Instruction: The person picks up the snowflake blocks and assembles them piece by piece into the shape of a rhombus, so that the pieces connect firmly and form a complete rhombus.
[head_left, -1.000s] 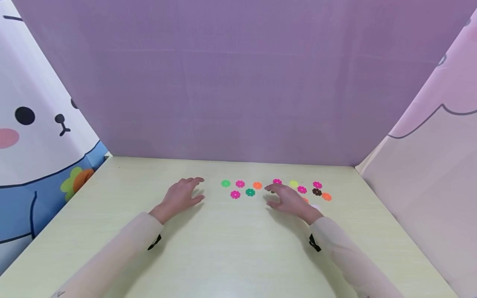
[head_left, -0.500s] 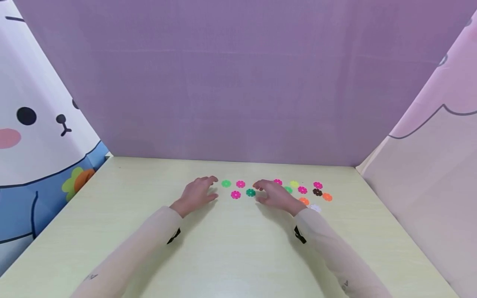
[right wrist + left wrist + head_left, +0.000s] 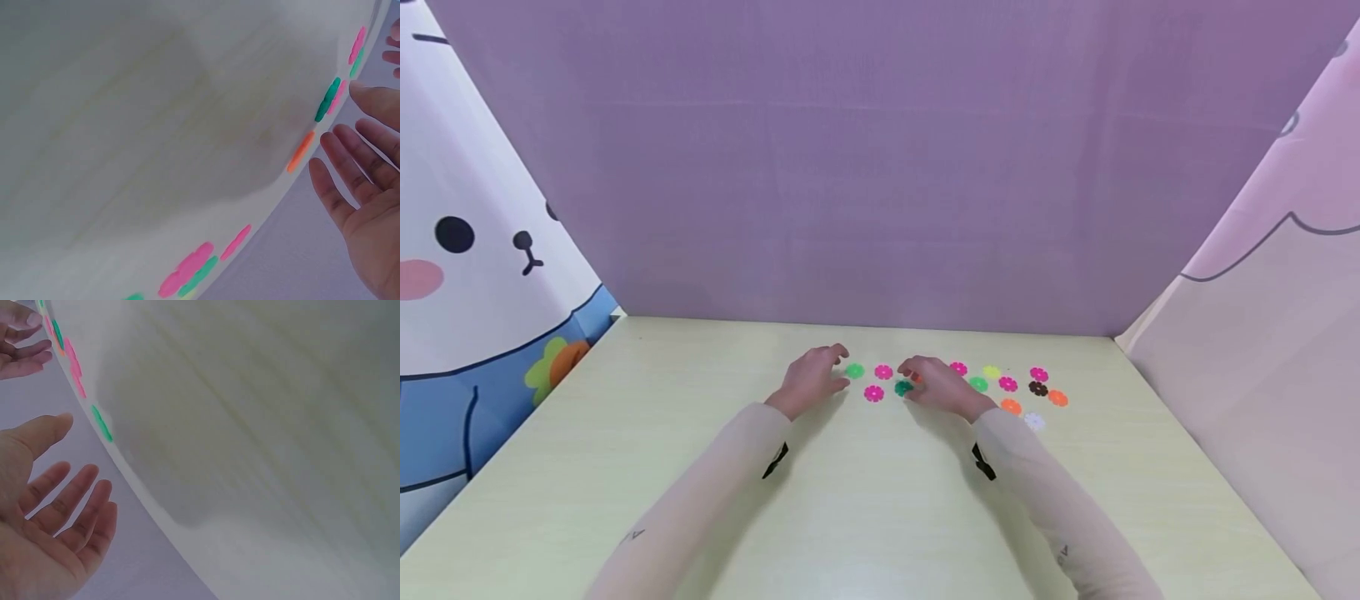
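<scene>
Flat flower-shaped pieces in several colours lie on the table in the head view. My left hand (image 3: 811, 380) hovers just left of a light green flower piece (image 3: 854, 371), thumb and fingers spread apart with nothing between them. My right hand (image 3: 942, 387) is over the dark green flower piece (image 3: 902, 388) and an orange one, partly hiding both. Its fingers are loosely bent and hold nothing in the right wrist view, where the orange piece (image 3: 301, 152) lies near the fingertips. Between the hands lie two magenta flower pieces, an upper one (image 3: 883, 372) and a lower one (image 3: 874, 393).
Right of my right hand lie more flower pieces, among them a yellow one (image 3: 992, 372), a dark brown one (image 3: 1038, 388) and a white one (image 3: 1033, 421). A purple panel (image 3: 880, 183) rises behind the pale table (image 3: 880, 517), with printed cloths at both sides.
My left hand has moved right, up to the light green piece. The right hand has moved left over the dark green and orange pieces, uncovering pieces on its right. The pieces stay put.
</scene>
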Motion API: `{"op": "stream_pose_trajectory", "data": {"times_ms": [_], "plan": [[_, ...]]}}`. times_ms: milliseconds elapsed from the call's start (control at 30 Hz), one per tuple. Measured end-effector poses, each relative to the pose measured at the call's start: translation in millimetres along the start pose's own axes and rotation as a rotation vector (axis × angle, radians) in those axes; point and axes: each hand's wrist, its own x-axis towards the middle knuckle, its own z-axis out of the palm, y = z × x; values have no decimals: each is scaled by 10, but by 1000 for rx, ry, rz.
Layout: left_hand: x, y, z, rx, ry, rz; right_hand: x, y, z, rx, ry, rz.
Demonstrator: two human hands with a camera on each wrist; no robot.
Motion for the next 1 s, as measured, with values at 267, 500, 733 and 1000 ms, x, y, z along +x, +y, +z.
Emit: {"op": "stream_pose_trajectory", "data": {"times_ms": [267,500,733,1000], "plan": [[115,-38,43,-9,-27,-63,67,-32,12,-6,-28,39],[203,-49,91,-29,-76,-104,94,-19,31,-17,-37,46],[275,-29,145,0,-112,-100,103,-21,36,-36,-37,36],[309,32,155,24,-120,-48,120,-18,46,-29,-36,31]]}}
